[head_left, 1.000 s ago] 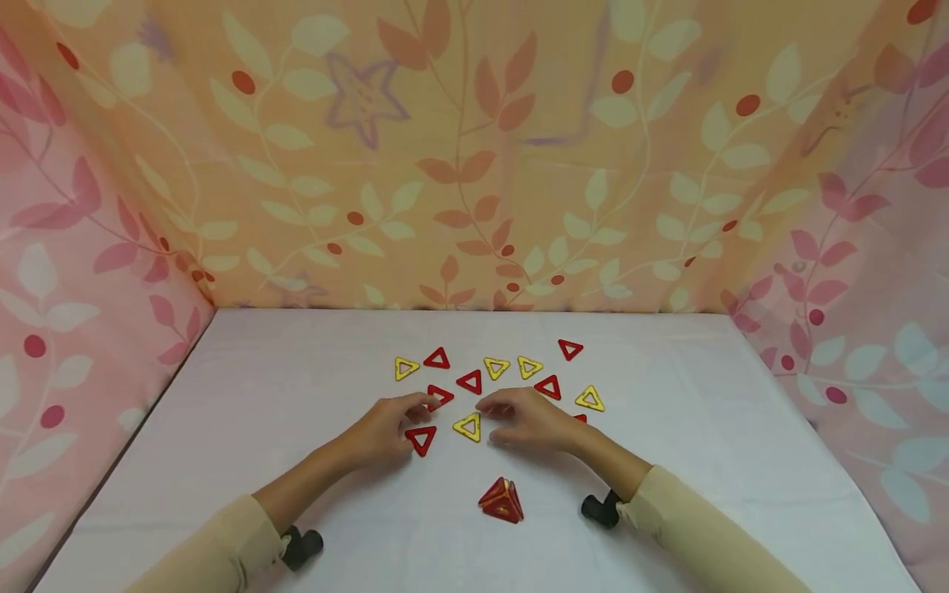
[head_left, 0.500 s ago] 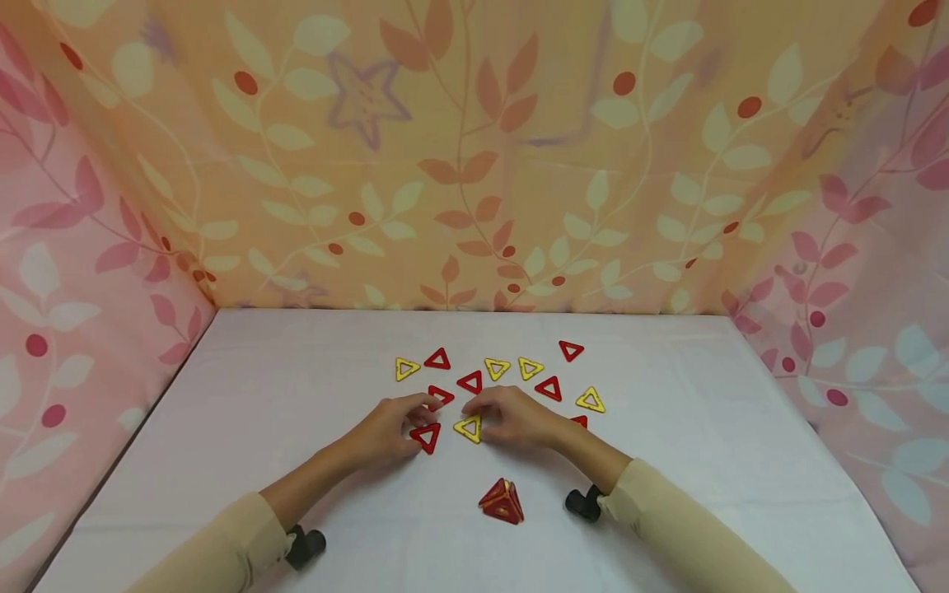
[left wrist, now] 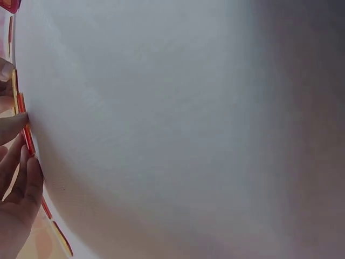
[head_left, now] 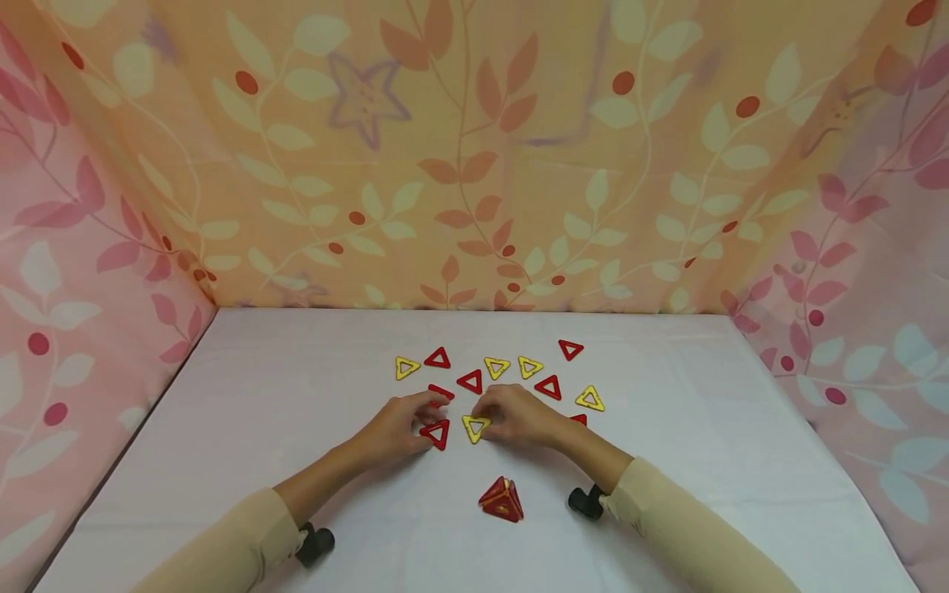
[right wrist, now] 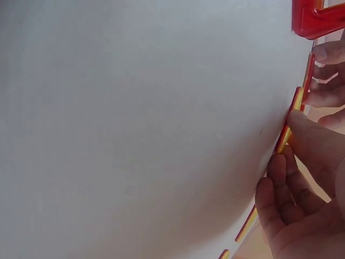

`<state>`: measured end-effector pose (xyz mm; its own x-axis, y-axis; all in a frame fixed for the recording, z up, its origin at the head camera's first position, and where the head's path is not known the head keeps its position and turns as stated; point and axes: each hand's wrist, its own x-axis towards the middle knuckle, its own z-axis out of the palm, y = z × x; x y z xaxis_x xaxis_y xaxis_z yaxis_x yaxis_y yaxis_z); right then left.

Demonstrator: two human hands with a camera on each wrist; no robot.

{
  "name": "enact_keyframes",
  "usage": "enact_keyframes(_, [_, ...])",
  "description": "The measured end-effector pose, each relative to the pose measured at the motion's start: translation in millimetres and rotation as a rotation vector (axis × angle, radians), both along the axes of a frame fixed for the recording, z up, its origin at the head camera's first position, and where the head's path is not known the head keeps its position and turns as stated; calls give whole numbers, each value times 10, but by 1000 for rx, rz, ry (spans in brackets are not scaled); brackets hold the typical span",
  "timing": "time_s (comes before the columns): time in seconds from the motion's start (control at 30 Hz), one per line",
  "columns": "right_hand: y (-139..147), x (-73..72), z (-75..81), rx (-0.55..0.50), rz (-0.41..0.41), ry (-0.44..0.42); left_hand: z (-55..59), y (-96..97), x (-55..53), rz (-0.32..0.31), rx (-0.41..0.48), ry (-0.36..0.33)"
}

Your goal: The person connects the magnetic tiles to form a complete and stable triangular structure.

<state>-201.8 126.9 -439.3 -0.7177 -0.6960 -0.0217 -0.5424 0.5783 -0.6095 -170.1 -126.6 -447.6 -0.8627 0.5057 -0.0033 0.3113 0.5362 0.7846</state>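
Observation:
In the head view my left hand point(head_left: 396, 427) pinches a red triangular magnetic tile point(head_left: 436, 434) with an open middle, thumb on its near edge. My right hand point(head_left: 519, 416) pinches a yellow triangular tile point(head_left: 475, 427) by its right side. The two tiles lie side by side with a narrow gap, low over the white cloth. From the right wrist the yellow tile point(right wrist: 289, 124) appears edge-on between thumb and fingers. Likewise the left wrist view catches the red tile point(left wrist: 26, 129) edge-on, thumb against it. Another red tile point(head_left: 442, 394) is partly covered by my left fingers.
Nearer to me stands a small red pyramid point(head_left: 502, 500) built of tiles. Several loose red and yellow triangles lie beyond my hands, among them a yellow tile point(head_left: 591, 399) at the right and a red tile point(head_left: 570, 349) at the back. Patterned curtains point(head_left: 474, 206) enclose the table.
My right hand moved left, took hold of the yellow tile and turned it slightly. My left hand slid right with the red tile, so the two tiles are closer together.

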Motion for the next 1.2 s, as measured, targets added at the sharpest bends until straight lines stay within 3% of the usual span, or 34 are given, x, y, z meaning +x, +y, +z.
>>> enact_keyframes(0.37, [112, 80, 16, 6, -61, 8, -37, 95, -21, -4, 18, 16])
enact_keyframes(0.9, [165, 123, 39, -7, -35, 20, 1, 278, -67, -34, -24, 46])
enact_keyframes(1.2, [170, 110, 36, -12, -33, 7, -1, 323, -75, -31, -12, 30])
